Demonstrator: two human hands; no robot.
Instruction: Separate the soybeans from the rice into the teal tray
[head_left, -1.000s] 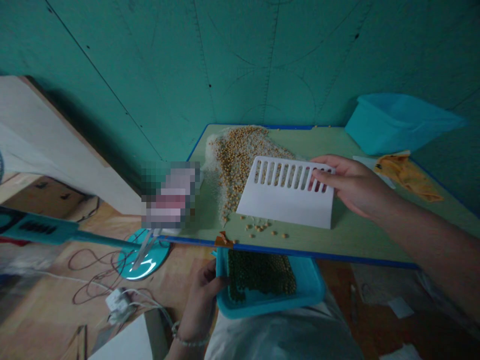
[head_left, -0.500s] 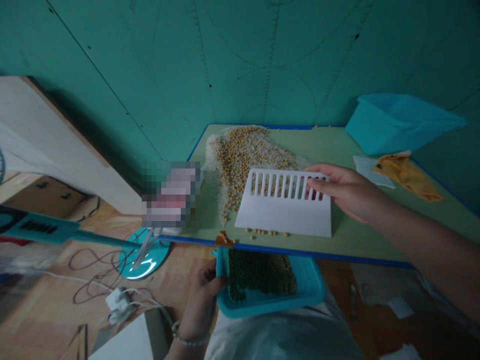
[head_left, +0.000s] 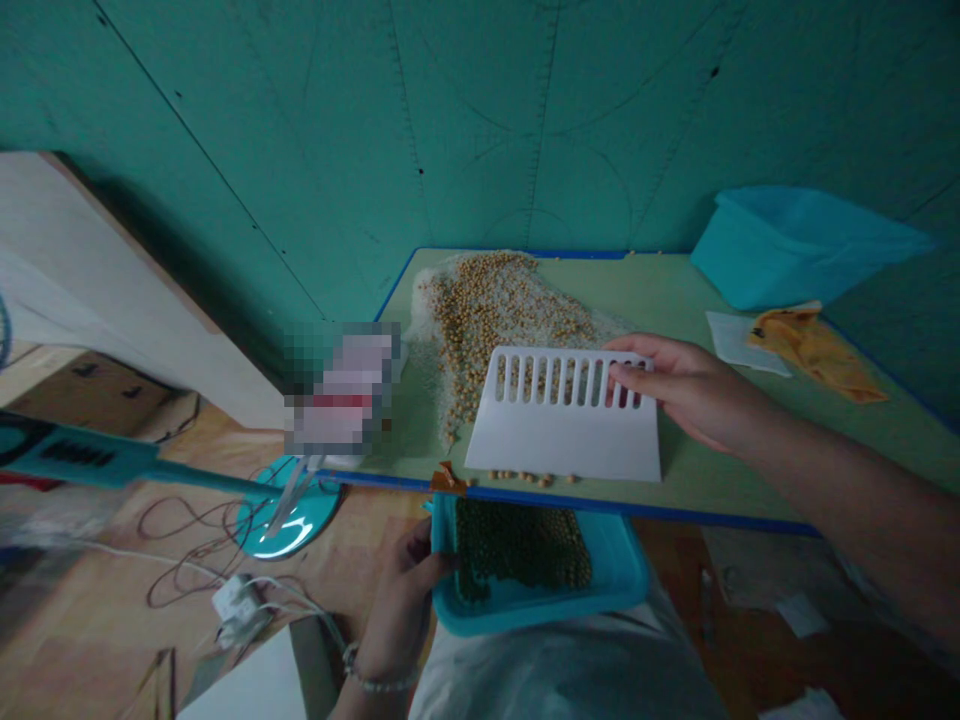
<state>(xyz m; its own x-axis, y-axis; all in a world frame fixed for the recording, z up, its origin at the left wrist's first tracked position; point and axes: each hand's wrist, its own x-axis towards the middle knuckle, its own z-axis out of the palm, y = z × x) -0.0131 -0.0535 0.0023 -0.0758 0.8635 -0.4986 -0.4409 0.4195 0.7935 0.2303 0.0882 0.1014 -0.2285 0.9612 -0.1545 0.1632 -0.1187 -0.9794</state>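
My right hand grips the slotted end of a flat white plastic scraper, thumb on top. Its straight lower edge is at the tabletop, just behind a short row of soybeans near the front rim. Behind it lies a wide heap of soybeans mixed with white grains. Below the table edge, my left hand is closed on the left rim of a blue tray. Inside the tray are small dark green beans, with some soybeans at the right.
On the table's right side stand a blue bin, an orange cloth and white paper. A blurred-out object sits at the left edge. Brown tape sticks to the front rim. Cables and a power adapter lie lower left.
The white scraper has moved slightly toward me and to the left, and the row of soybeans has shifted nearer the front rim. My left hand and the tray have hardly moved.
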